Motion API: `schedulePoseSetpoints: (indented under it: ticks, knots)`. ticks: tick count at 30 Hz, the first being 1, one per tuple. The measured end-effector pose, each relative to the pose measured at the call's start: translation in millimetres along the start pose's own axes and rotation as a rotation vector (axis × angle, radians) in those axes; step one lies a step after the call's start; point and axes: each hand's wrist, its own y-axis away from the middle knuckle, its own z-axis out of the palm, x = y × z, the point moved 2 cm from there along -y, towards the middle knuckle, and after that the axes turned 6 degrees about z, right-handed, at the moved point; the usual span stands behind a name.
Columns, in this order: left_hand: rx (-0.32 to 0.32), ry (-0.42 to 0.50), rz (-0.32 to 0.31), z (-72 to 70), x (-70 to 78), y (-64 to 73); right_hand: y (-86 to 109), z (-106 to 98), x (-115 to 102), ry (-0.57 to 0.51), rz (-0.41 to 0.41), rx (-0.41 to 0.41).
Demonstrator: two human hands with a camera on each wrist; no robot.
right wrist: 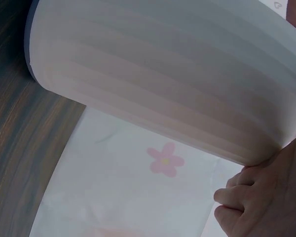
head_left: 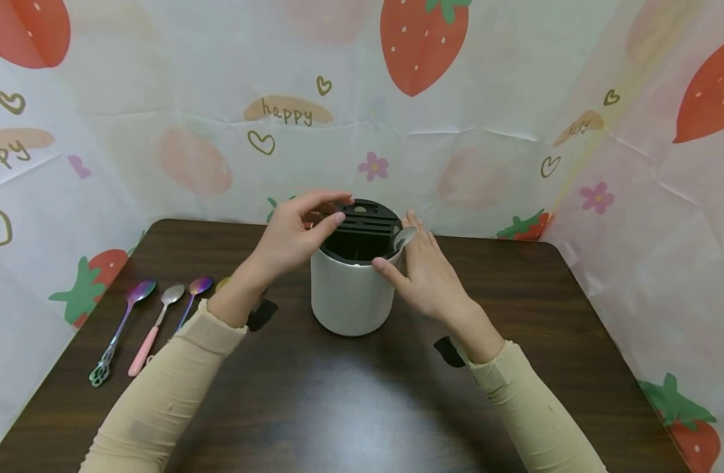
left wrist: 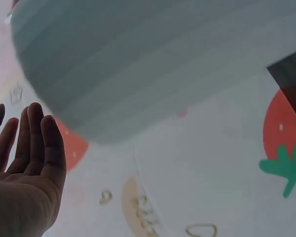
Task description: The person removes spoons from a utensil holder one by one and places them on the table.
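Note:
A white cylindrical utensil holder [head_left: 351,299] with a black slotted insert [head_left: 368,226] stands upright on the table. At its right rim a spoon [head_left: 405,238] shows its silvery bowl; the rest is hidden. My right hand [head_left: 427,272] lies along the holder's right side, thumb at the front rim and fingers extended behind; in the right wrist view the hand [right wrist: 266,190] touches the white wall. Over the left rim is my left hand [head_left: 291,230], thumb and fingers spread apart. The left wrist view shows that hand [left wrist: 32,163] with extended fingers, holding nothing visible.
Several spoons lie at the table's left: an iridescent spoon [head_left: 116,338], a pink-handled spoon [head_left: 152,338], another iridescent spoon [head_left: 198,289], and a gold-coloured one [head_left: 223,284] partly behind the left arm. A strawberry-printed sheet [head_left: 492,79] hangs behind the dark wooden table [head_left: 338,407].

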Motion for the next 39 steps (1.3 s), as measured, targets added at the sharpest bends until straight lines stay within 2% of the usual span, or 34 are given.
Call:
schedulePoseSetpoints:
  ticks: [9, 20, 25, 34, 39]
  knots:
    - [-0.157, -0.029, 0.075, 28.0, -1.1, -19.6, 0.7, 1, 1, -0.003, -0.005, -0.010]
    - [-0.302, -0.015, 0.112, 41.1, -3.9, -30.6, 1.6, 0, 0, -0.004, -0.022, -0.013]
    - [-0.324, -0.008, 0.112, 44.6, -4.7, -34.8, 2.2, 0, 0, -0.001, -0.017, -0.012]
    - [-0.344, 0.047, 0.065, 48.0, -6.9, -37.9, 3.0, 0, 0, -0.009, -0.013, -0.016]
    - [-0.339, 0.053, 0.072, 49.1, -6.6, -37.5, 2.7, 0, 0, -0.009, -0.020, -0.007]
